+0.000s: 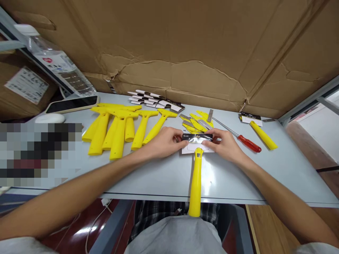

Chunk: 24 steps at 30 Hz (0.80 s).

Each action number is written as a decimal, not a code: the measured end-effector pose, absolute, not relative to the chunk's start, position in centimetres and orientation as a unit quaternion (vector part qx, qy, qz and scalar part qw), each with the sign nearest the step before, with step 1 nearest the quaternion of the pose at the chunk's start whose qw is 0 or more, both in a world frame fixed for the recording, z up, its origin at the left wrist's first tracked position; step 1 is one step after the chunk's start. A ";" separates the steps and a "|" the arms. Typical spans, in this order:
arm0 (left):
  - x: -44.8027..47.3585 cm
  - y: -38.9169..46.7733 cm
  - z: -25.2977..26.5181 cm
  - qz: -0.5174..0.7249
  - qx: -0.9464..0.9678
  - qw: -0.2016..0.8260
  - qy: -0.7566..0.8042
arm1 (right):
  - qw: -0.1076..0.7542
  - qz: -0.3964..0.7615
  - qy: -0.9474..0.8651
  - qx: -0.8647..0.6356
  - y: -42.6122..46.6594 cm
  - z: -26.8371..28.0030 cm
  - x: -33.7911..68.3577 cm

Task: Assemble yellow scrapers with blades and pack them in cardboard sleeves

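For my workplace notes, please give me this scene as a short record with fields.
Left hand: pinching the left end of a black-and-white card
Right hand: pinching its right end
Below card: yellow handle, reaching past the table edge
To the left: yellow T-shaped tools, phone, bottle
To the right: red-handled screwdriver

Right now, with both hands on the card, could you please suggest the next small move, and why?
Perhaps press the card evenly with both thumbs: the left hand and right hand pinch its opposite ends, across the top of the yellow handle.
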<state>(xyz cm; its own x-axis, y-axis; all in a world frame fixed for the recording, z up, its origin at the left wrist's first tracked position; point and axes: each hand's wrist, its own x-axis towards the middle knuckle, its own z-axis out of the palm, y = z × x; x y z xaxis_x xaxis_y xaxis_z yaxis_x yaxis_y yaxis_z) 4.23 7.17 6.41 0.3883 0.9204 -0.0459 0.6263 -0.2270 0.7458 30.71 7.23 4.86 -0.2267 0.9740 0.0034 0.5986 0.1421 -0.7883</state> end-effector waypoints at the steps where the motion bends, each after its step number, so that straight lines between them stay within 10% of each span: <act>1: 4.1 7.2 6.5 0.184 0.773 0.321 0.515 | 0.252 0.318 -0.724 -0.559 7.1 4.9 30.7; 24: 5.6 -0.8 5.0 0.107 0.890 0.054 0.440 | 0.207 -0.032 -0.864 -0.457 -2.4 2.3 31.2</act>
